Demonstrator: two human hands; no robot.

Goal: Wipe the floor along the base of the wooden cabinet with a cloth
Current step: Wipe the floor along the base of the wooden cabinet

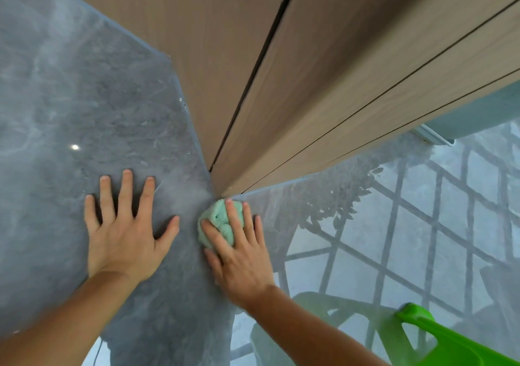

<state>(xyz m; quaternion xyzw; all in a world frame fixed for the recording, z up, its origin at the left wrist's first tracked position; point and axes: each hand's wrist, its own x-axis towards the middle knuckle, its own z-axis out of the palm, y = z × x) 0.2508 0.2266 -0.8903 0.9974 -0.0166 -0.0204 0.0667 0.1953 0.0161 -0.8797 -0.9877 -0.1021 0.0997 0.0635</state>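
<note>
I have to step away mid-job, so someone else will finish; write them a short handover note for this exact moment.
Left hand: flat on the grey floor, fingers spread, holding nothing.
Right hand: pressing the bunched green cloth onto the floor, right at the corner of the wooden cabinet.
Done: cannot tell how much of the base is already wiped.
Left: work the cloth along both cabinet sides from this corner. A green plastic object sits at lower right.

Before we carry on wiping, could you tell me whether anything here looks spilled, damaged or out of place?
Nothing looks spilled or broken. The only blemishes are small pale specks on the floor along the cabinet base, left of its corner; what they are is unclear.
</note>
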